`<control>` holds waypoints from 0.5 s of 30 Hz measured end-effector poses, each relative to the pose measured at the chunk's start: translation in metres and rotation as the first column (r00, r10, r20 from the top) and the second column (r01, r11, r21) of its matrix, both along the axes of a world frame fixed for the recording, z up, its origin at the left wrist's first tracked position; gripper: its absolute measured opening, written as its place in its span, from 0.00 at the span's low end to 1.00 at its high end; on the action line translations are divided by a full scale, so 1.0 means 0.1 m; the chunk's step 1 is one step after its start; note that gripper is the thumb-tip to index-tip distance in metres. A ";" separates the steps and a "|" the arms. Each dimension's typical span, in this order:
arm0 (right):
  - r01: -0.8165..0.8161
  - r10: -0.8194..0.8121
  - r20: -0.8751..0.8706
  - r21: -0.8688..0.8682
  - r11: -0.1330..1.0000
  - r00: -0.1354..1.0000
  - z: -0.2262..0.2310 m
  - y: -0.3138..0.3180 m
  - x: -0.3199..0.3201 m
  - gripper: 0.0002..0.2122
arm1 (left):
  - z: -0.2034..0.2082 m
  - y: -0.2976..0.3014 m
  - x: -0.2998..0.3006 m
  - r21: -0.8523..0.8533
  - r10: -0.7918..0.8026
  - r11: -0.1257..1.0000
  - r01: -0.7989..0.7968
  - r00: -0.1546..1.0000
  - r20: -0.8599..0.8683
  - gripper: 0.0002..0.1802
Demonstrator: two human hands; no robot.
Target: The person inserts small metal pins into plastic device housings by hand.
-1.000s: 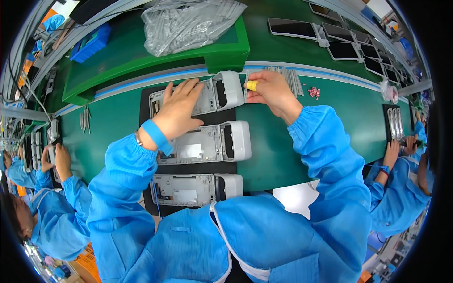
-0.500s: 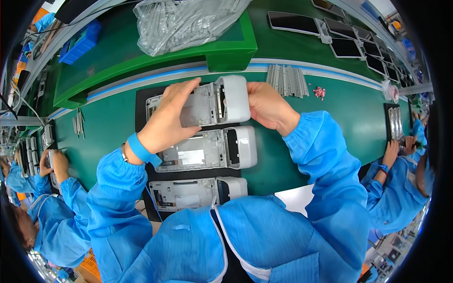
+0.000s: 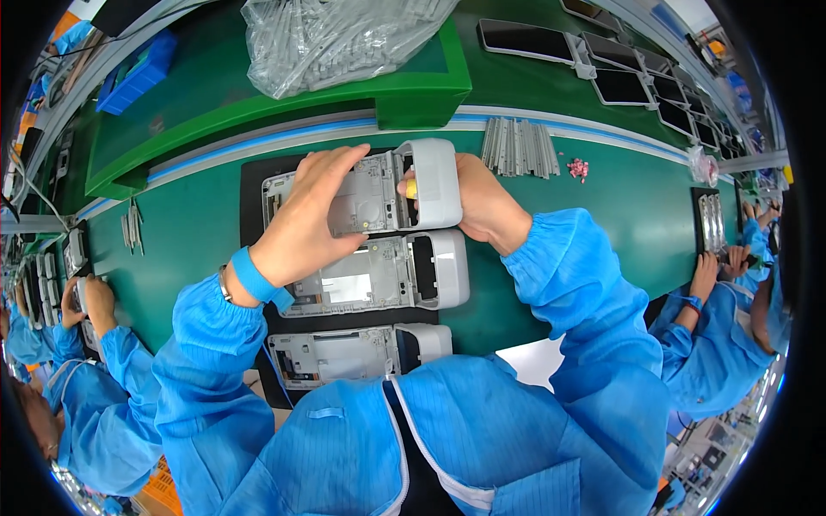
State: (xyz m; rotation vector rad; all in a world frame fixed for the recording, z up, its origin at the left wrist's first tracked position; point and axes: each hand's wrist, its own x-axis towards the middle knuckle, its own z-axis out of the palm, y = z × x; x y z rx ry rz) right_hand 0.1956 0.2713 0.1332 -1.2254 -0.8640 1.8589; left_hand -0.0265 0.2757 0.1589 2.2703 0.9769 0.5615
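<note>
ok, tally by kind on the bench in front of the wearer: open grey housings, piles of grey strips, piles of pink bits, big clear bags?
Open grey housings: 3
Piles of grey strips: 2, a larger pile at right and a small pile at left
Pile of pink bits: 1
Big clear bag: 1
Total: 7

Three housings (image 3: 348,275) lie one behind another on a mat (image 3: 251,206), the farthest between the left hand (image 3: 308,211) and right hand (image 3: 489,202) I watch from afar; strips (image 3: 520,148) lie beyond, at right, a bag (image 3: 344,43) behind, on a raised shelf (image 3: 422,101).
</note>
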 end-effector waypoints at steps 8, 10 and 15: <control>0.024 -0.022 -0.018 0.097 0.995 1.000 -0.10 -0.02 0.06 0.18 | 0.00 0.00 0.05 0.007 -0.007 1.000 0.008 0.999 -0.052 0.48; 0.046 -0.042 -0.041 0.099 0.994 0.998 -0.10 -0.03 0.09 0.16 | -0.01 0.00 0.07 -0.002 -0.007 1.000 0.007 0.998 -0.060 0.48; 0.077 -0.091 0.134 0.104 0.992 0.987 -0.14 -0.18 0.50 0.12 | -0.04 0.01 0.08 -0.025 0.014 1.000 -0.017 0.996 -0.088 0.47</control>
